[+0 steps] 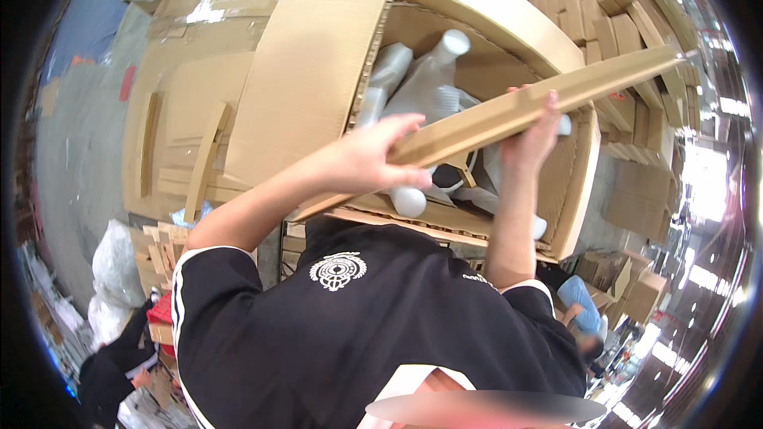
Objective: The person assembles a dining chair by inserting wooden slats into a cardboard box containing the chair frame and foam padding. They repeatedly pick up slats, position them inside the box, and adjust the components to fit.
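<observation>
A long cardboard strip (509, 111) runs from about eight o'clock up toward two o'clock across the middle of the view, gripped by the left hand (373, 155) near its lower end and the right hand (532, 131) further up. Behind it, toward twelve o'clock, a large open cardboard box (318, 71) holds white mannequin parts (429, 79) wrapped in clear plastic. Stacks of flat cardboard (612, 8) lie at two o'clock, and white plastic bags (115, 270) at eight o'clock.
</observation>
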A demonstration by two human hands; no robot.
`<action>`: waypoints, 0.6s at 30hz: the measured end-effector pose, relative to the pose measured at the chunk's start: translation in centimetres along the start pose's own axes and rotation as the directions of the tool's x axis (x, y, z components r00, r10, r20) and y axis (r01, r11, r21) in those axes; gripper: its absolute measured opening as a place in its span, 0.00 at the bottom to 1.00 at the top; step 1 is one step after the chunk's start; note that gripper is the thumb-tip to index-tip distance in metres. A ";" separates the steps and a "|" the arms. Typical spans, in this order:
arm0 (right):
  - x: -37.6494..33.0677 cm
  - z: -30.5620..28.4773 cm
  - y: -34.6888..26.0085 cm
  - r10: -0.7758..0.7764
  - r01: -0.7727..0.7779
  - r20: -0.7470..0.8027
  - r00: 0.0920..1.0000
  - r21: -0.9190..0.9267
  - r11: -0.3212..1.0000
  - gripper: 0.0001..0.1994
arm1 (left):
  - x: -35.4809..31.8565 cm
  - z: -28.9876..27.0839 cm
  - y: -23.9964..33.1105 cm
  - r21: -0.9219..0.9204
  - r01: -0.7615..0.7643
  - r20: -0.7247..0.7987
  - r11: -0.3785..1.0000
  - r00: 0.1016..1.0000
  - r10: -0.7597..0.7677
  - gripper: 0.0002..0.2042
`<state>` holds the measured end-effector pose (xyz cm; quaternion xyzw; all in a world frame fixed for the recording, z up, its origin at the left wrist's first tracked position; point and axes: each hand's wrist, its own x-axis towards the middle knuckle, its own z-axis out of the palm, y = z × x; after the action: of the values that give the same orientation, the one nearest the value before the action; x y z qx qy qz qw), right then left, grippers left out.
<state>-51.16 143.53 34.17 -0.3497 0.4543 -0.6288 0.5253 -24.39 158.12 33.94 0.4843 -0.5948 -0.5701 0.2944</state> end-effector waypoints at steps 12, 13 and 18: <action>-4.2 -12.5 9.0 0.282 -0.265 -0.047 0.958 0.221 0.939 0.24 | -2.6 9.4 -1.9 0.243 0.324 -0.044 0.915 0.945 -0.323 0.42; -3.2 -14.5 8.5 0.240 -0.213 -0.094 0.966 0.236 0.948 0.25 | -3.6 10.3 -1.5 0.207 0.379 -0.059 0.902 0.925 -0.375 0.42; 5.1 -27.5 1.1 0.067 -0.071 -0.266 0.962 -0.005 0.997 0.28 | -8.0 15.5 -0.5 0.474 0.419 -0.379 0.775 0.891 -0.250 0.45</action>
<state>-77.05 144.13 23.50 -0.2501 0.5368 -0.6481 0.4788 -35.42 171.58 32.31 0.7257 -0.5839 -0.3427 0.1225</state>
